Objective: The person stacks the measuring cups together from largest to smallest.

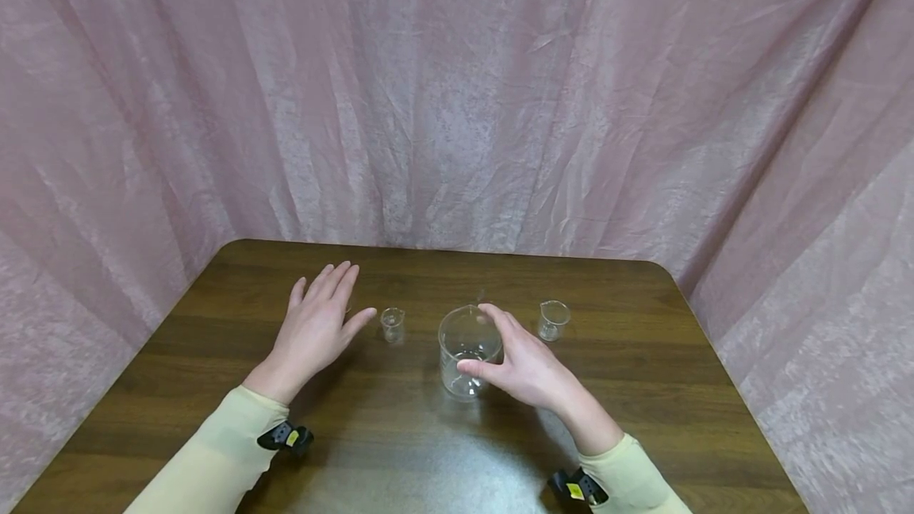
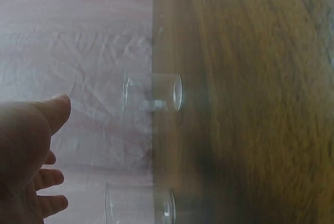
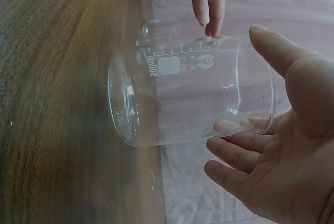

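A large glass beaker [image 1: 457, 375] with white markings stands near the middle of the table. My right hand [image 1: 524, 367] holds it near the rim, thumb on the near side and fingers [image 3: 235, 153] round the far side. The palm stays off the glass. My left hand [image 1: 314, 331] hovers over the table to the left, fingers straight and thumb spread, holding nothing. Just right of its thumb is a small glass beaker [image 1: 393, 325], also seen upright but sideways-on in the left wrist view [image 2: 154, 93]. Another small beaker [image 2: 138, 205] shows lower in that view.
Right of the large beaker stands one more small glass beaker [image 1: 554, 322]. The brown wooden table [image 1: 643, 419] has rounded far corners, and a pink curtain [image 1: 457, 101] hangs behind its far edge and along both sides.
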`<state>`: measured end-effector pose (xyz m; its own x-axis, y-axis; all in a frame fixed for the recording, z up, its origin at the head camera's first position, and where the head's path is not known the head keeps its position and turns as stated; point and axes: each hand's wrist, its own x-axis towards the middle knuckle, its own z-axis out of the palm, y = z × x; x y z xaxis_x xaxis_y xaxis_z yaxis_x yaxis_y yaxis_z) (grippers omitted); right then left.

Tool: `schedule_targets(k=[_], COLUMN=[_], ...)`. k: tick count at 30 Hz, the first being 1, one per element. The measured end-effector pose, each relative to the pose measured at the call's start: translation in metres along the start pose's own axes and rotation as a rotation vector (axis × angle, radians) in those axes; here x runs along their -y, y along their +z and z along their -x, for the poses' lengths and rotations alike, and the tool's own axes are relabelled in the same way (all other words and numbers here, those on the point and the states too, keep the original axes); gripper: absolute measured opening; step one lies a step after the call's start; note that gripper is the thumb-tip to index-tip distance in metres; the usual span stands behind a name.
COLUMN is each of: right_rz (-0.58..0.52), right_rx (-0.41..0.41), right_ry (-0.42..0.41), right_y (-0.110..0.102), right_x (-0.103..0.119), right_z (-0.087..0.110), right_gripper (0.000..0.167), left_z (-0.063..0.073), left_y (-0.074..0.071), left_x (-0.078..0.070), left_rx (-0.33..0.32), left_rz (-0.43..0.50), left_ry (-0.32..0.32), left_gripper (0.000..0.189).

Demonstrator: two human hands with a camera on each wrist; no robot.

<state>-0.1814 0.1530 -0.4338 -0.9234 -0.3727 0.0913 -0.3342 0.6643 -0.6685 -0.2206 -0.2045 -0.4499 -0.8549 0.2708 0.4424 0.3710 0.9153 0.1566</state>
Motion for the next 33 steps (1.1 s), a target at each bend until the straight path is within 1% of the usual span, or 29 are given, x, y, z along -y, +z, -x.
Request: schedule_targets(k=[4,8,12,21,33], right_rz=[-0.001,0.001,0.003,0.005,0.007], right_rx=[0.000,0.003,0.000,-0.016,-0.017], right_ry=[0.001,-0.002,-0.006,-0.014,-0.010], right_y=[0.000,0.000,0.001,0.002,0.002], right_x=[-0.001,-0.001,0.000,0.000,-0.001], right_z=[0.000,0.000,0.000,0.000,-0.001], right_gripper=[0.094,0.094,0.094,0.094,0.093], left_z=[-0.002,-0.002,-0.002,-0.004,-0.010], left_y=[-0.001,-0.002,-0.002,0.001,0.001], left_x=[0.004,0.007,0.012,0.022,0.034], left_rx=[0.000,0.016,0.034,0.038,0.062], left_rz=[0.002,0.010,0.016,0.006,0.019], left_ry=[-0.014,-0.034,-0.051,-0.073,-0.130], left_gripper=[0.079,0.079,0.079,0.078,0.078])
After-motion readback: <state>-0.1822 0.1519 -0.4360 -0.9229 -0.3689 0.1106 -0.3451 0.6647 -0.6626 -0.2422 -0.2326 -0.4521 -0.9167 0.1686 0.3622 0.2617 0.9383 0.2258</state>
